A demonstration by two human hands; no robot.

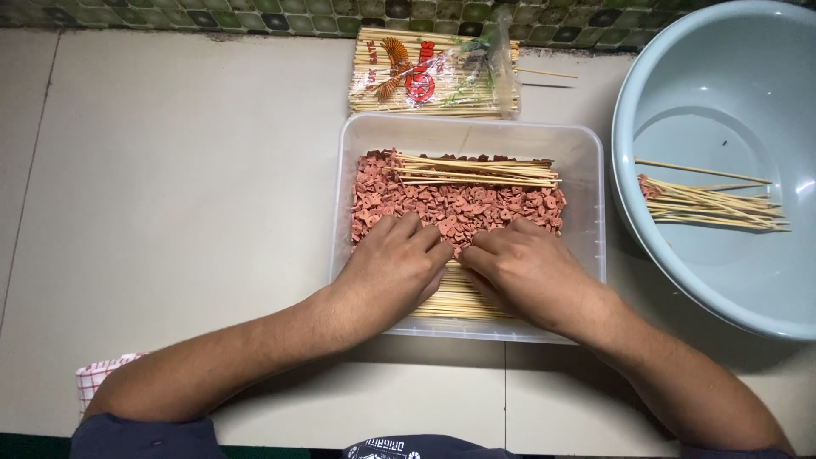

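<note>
A clear plastic tub (586, 170) sits in the middle, filled with many small reddish-pink meat pieces (463, 206). Bamboo skewers (476, 170) lie across the pieces at the far side, and another bundle of skewers (455, 302) lies along the near wall. My left hand (395, 268) and my right hand (527, 268) rest palm-down side by side inside the tub, fingers bent onto the meat pieces, over the near bundle. Whether either hand holds a piece or a skewer is hidden beneath the fingers.
A large pale blue basin (722, 93) at the right holds several finished skewers (710, 204). A plastic packet of bamboo skewers (433, 72) lies behind the tub. A tiled wall edge (255, 15) runs along the back. A red-checked cloth (98, 374) shows at lower left.
</note>
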